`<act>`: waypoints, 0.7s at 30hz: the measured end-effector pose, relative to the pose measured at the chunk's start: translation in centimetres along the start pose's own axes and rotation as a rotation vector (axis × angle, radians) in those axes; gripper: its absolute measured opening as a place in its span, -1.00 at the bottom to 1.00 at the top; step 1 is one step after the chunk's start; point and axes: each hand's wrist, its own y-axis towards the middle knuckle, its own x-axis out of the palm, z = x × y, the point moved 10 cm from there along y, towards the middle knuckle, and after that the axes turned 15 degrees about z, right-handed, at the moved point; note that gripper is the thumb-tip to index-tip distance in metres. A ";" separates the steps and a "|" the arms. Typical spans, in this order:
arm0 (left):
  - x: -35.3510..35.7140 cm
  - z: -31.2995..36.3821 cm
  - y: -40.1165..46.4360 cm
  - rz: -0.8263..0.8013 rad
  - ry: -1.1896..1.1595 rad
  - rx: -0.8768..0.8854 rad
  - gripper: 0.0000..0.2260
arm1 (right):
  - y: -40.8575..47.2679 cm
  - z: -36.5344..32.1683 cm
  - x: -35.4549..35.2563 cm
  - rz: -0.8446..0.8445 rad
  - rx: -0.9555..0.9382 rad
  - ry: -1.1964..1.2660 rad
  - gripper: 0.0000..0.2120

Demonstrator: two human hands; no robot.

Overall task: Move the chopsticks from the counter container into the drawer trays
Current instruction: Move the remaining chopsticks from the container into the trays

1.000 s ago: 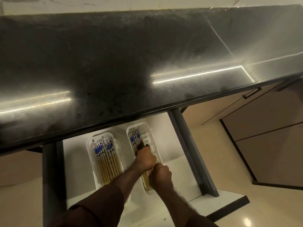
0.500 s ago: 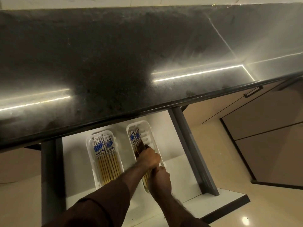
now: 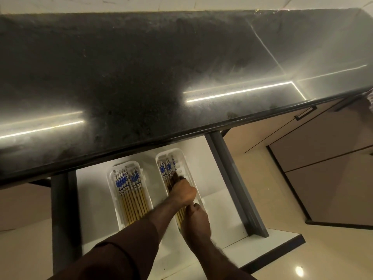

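Down over the right-hand tray (image 3: 198, 196) both hands bear on the chopsticks (image 3: 167, 168) lying lengthwise front to back, left hand (image 3: 184, 191) curled farther in, right hand (image 3: 195, 220) nearer, closure unclear.

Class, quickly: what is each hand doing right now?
Left hand: curled shut on the blue-patterned bamboo chopsticks in the right-side white plastic tray.
Right hand: at the same chopsticks' near ends; grip cannot be told.
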 end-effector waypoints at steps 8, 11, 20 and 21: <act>-2.7 1.2 -1.5 0.075 -0.207 0.017 -0.64 | -0.3 -0.2 -1.9 -0.009 -0.007 -0.077 -0.40; -4.0 2.0 -2.7 0.084 -0.229 0.065 -0.58 | -0.6 0.1 -4.1 0.028 0.032 -0.026 -0.49; -8.8 1.9 -10.5 0.206 -0.391 0.126 -0.59 | -3.7 -2.2 -13.5 0.320 -0.062 0.060 -0.75; -9.4 2.0 -11.8 0.225 -0.397 0.148 -0.59 | -4.5 -2.5 -14.4 0.334 -0.074 0.092 -0.75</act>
